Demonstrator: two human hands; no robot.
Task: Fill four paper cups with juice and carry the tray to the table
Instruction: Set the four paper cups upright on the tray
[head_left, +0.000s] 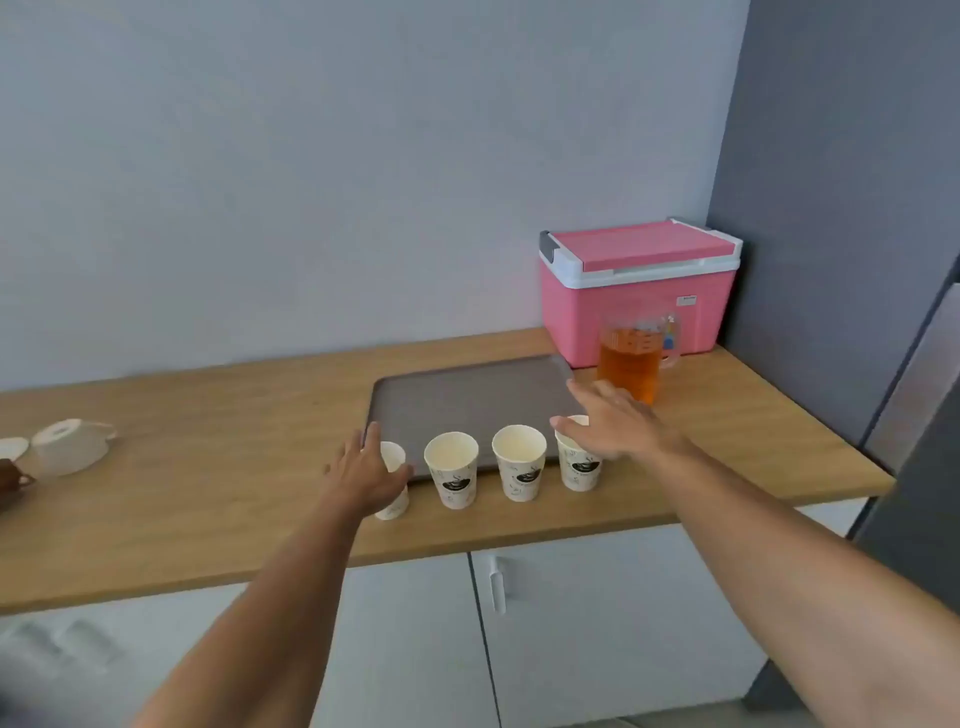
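Note:
Several white paper cups with dark prints stand in a row on the wooden counter in front of a grey tray (467, 400). My left hand (366, 470) is spread open over the leftmost cup (393, 506), partly hiding it. The two middle cups (451, 467) (519, 460) stand uncovered and look empty. My right hand (615, 421) hovers open above the rightmost cup (579, 470), fingers apart. A clear pitcher (631, 358) holding amber juice stands just behind my right hand, beside the tray's right end.
A pink cooler box (636, 291) sits in the back right corner against a dark wall. White ceramic cups (72, 444) and a brown one (10, 480) lie at the counter's left. White cabinet doors (597, 623) are below the counter.

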